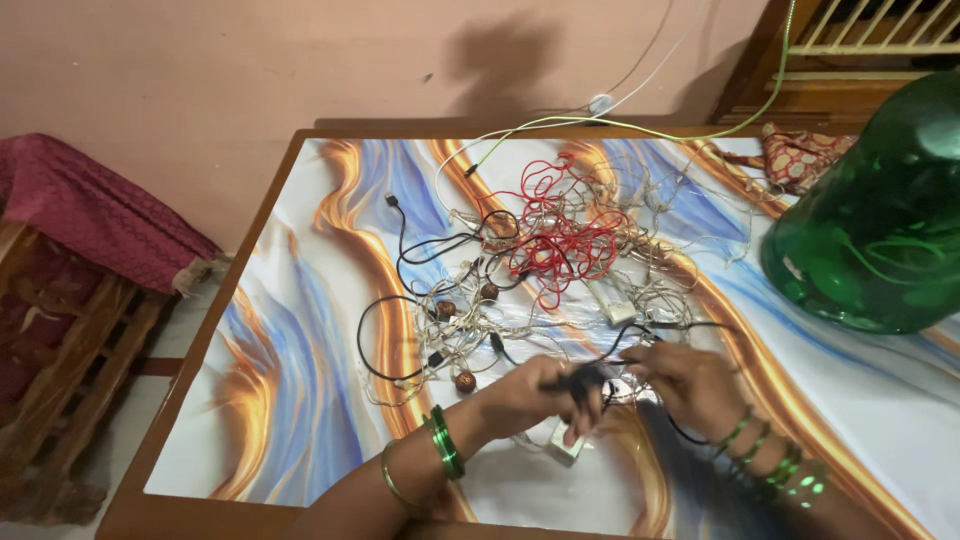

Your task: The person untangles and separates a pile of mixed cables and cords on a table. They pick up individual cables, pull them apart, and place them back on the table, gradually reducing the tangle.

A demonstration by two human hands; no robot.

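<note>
Both hands pinch black cable (600,372): left hand (535,398), right hand (690,385); short span runs left-right between; tangle (540,250) beyond.

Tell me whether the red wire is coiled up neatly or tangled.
Tangled. The red wire sprawls in loose, crossing loops, knotted among the pale wires on the table.
</note>
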